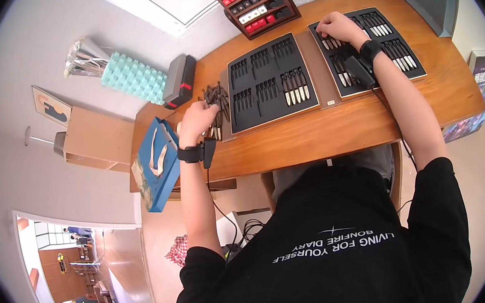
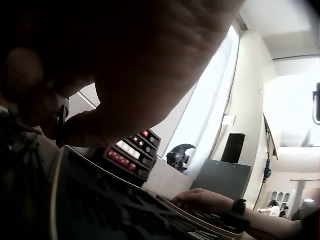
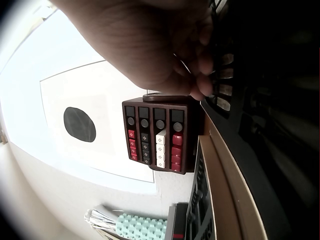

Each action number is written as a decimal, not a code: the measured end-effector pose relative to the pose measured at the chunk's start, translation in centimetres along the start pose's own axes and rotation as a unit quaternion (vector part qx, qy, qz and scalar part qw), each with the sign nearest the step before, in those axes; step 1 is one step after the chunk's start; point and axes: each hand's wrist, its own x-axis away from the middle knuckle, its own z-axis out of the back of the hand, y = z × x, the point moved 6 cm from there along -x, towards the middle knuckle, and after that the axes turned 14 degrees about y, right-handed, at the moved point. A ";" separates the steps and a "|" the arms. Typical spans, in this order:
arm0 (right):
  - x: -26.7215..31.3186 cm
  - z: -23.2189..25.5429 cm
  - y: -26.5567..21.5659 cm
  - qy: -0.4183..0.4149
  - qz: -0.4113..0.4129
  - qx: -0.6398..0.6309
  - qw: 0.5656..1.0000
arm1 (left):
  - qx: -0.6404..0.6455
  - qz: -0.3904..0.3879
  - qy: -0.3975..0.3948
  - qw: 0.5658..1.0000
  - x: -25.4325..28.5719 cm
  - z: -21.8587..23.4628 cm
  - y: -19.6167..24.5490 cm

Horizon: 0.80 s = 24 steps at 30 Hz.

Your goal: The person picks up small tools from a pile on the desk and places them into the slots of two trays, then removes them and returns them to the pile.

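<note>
Fingers of the left hand (image 1: 197, 121) curl down into a loose pile of dark clips (image 1: 216, 104) at the desk's left edge, apparently pinching one, though which piece cannot be told. That pile sits at nine o'clock from the middle tray (image 1: 271, 81), within short reach of its slots. Each seated piece there lies with its long axis running roughly six to twelve o'clock, pale tips toward the person. The right hand (image 1: 336, 25) bends its fingertips onto the far-left rows of the right tray (image 1: 368, 46), at three o'clock from the first; whether it grips a piece or only presses, I cannot tell. A wooden rack (image 1: 257, 4) stands at twelve o'clock.
</note>
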 end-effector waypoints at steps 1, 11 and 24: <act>0.0 0.0 0.1 -0.004 -0.003 0.009 1.000 | -0.017 0.016 -0.002 1.000 -0.2 -0.1 -0.8; 0.2 0.2 -0.2 -0.006 -0.018 0.019 1.000 | 0.086 -0.173 0.032 0.981 5.4 -3.3 12.2; 0.8 0.4 -1.1 -0.013 -0.041 0.022 0.999 | -0.040 -0.161 -0.132 0.977 5.4 -5.4 18.1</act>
